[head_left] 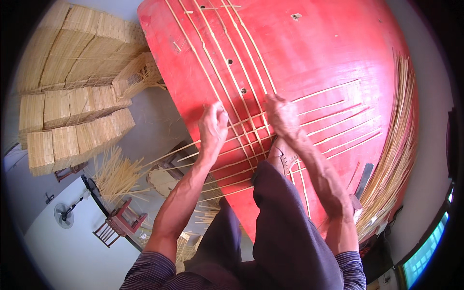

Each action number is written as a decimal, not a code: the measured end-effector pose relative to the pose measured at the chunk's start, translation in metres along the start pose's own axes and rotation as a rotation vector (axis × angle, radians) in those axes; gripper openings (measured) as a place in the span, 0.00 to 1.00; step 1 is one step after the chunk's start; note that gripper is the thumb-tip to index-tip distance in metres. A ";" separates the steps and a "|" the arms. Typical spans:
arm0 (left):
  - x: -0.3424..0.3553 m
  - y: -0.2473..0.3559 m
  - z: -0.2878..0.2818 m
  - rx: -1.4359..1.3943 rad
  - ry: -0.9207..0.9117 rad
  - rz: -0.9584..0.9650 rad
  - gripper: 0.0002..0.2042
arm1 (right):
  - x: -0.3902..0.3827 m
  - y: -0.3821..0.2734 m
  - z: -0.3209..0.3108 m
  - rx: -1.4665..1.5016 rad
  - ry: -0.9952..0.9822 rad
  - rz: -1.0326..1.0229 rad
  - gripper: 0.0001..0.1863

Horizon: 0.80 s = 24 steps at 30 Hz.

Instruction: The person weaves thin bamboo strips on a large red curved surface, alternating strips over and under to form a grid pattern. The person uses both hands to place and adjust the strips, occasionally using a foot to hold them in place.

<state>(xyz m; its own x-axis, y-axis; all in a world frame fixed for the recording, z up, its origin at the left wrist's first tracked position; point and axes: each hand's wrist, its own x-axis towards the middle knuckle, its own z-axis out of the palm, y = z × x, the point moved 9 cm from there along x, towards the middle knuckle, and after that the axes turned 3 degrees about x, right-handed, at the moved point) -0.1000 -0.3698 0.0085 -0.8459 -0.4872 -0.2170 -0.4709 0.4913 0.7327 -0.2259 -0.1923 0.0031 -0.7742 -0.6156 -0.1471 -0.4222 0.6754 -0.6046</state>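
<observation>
Thin pale bamboo strips (pixel 237 79) run lengthwise over a red board (pixel 328 48), crossed by other strips (pixel 338 115) into an open grid. My left hand (pixel 212 129) is closed at the grid's left side, its curled fingers on a strip. To the right, my right hand (pixel 282 116) is closed around a strip near the upper crossings; its fingertips are partly hidden. Between and just below the hands, my brown shoe (pixel 282 155) presses on the woven part and covers some crossings. Several crosswise ends stick out past the board's left edge.
Stacked bamboo bundles (pixel 72 106) stand at the left, with a loose strip pile (pixel 116 176) below. A long sheaf of strips (pixel 394 159) lies along the board's right edge, beside a dark flat tool (pixel 365 180). A wooden chair (pixel 118 224) and a fan (pixel 64 215) are lower left.
</observation>
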 end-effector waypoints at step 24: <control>0.110 0.011 0.033 -0.761 -0.389 -0.387 0.31 | 0.022 -0.003 0.036 0.298 0.239 0.267 0.04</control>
<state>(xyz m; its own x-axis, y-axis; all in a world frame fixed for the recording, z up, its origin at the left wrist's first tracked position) -0.2063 -0.3946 -0.0287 -0.7534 -0.1751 -0.6339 -0.5631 -0.3261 0.7593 -0.2245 -0.2228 -0.0268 -0.9392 -0.3013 -0.1648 -0.0662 0.6297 -0.7740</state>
